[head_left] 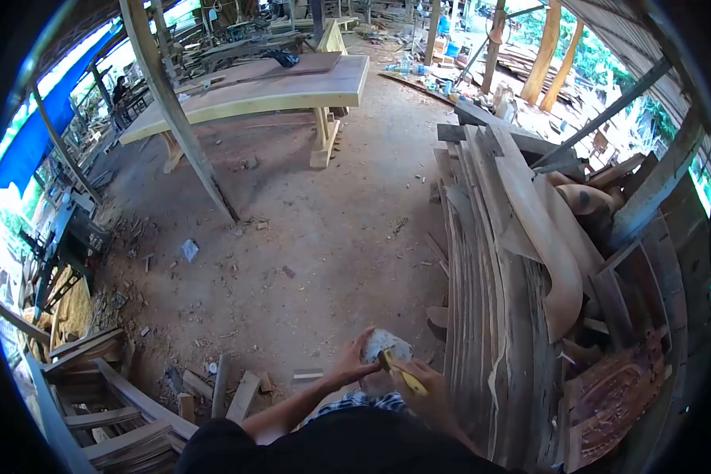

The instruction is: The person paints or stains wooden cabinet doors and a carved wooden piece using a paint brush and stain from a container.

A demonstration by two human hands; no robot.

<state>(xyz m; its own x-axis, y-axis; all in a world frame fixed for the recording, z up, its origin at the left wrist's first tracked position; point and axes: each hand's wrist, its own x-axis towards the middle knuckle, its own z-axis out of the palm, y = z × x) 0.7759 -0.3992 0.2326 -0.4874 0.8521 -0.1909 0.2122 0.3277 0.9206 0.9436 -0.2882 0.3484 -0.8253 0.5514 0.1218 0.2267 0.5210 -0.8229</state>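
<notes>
Low in the head view, my left hand (357, 359) is closed around the side of a whitish, roughly round piece (389, 343) with a mottled surface. My right hand (430, 385) grips a yellow-handled tool (412, 383). The tool's dark end overlaps the lower edge of the whitish piece; its exact kind is too small to make out. Both hands are close together in front of my lap, above the dirt floor (316, 261).
A long stack of wooden boards (482, 261) lies close on my right, with a carved wooden panel (616, 403) beside it. Wooden frames (126, 426) and offcuts (245, 395) lie to the left. Ahead are a large wooden table (268, 91) and a slanting post (178, 110).
</notes>
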